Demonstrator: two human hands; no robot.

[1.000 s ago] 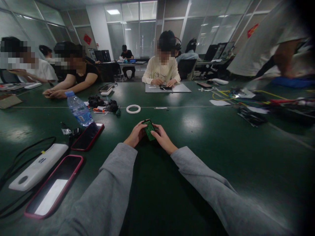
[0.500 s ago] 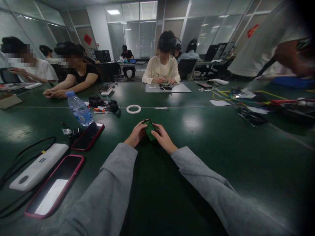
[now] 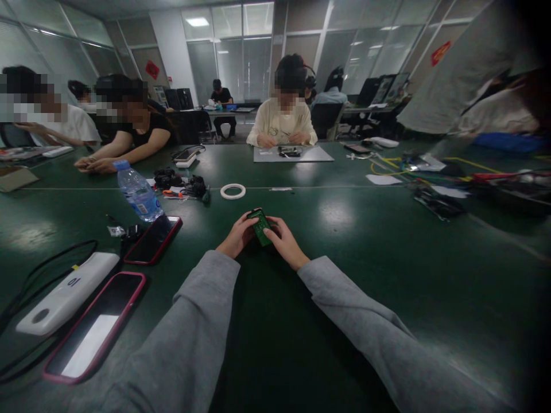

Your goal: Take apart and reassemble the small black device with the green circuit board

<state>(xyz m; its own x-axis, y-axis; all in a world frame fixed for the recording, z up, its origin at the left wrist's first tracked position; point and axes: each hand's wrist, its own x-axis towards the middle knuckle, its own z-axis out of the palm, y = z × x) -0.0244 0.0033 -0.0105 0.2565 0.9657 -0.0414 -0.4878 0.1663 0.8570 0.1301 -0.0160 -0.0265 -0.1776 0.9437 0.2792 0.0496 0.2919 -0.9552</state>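
The left hand (image 3: pixel 236 236) and the right hand (image 3: pixel 287 244) hold a green circuit board (image 3: pixel 260 228) between them, the fingers of both closed round its sides and a thumb of each resting on its upper face. The board is tilted, its far end leaning to the left, just above or on the dark green table (image 3: pixel 344 264); which of the two I cannot tell. Just beyond it lies a white ring (image 3: pixel 233 197), apart from the hands. To the left, a water bottle (image 3: pixel 140 194) stands right by a phone in a red case (image 3: pixel 153 241), and nearer are a white power bank (image 3: pixel 64 297) and a phone in a pink case (image 3: pixel 95 327), side by side. Across the table, a person in a cream top (image 3: pixel 282 121) sits with both hands over a grey mat (image 3: pixel 317 154)
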